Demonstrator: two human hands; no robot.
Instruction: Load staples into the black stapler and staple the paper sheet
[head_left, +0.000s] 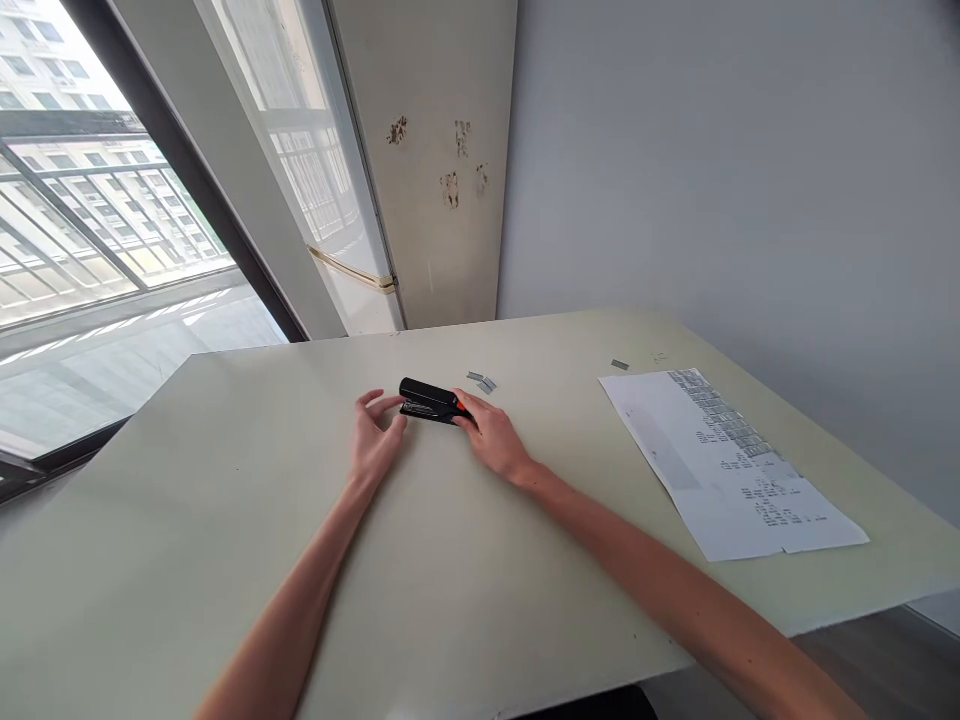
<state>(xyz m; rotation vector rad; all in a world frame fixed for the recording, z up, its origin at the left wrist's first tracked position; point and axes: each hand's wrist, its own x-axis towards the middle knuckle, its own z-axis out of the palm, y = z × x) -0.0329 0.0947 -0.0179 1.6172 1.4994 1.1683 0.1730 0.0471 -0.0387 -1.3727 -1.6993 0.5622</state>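
Observation:
A black stapler (429, 393) with a small orange-red part near its rear lies across the middle of the table, its top arm raised from the base. My right hand (491, 435) grips its rear end, thumb and fingers on either side. At the front end is my left hand (377, 435), its fingers curved and apart. The left index finger and thumb reach the stapler's open mouth; whether they touch it I cannot tell. Just behind the stapler lie a few short grey staple strips (486, 384).
A white sheet (675, 450) with printed marks lies at the right, several grey strips (724, 415) along its far edge. Another staple strip (619, 365) is beyond it. The pale table (225, 560) meets a grey wall at right; a fridge (442, 240) and window stand behind and left.

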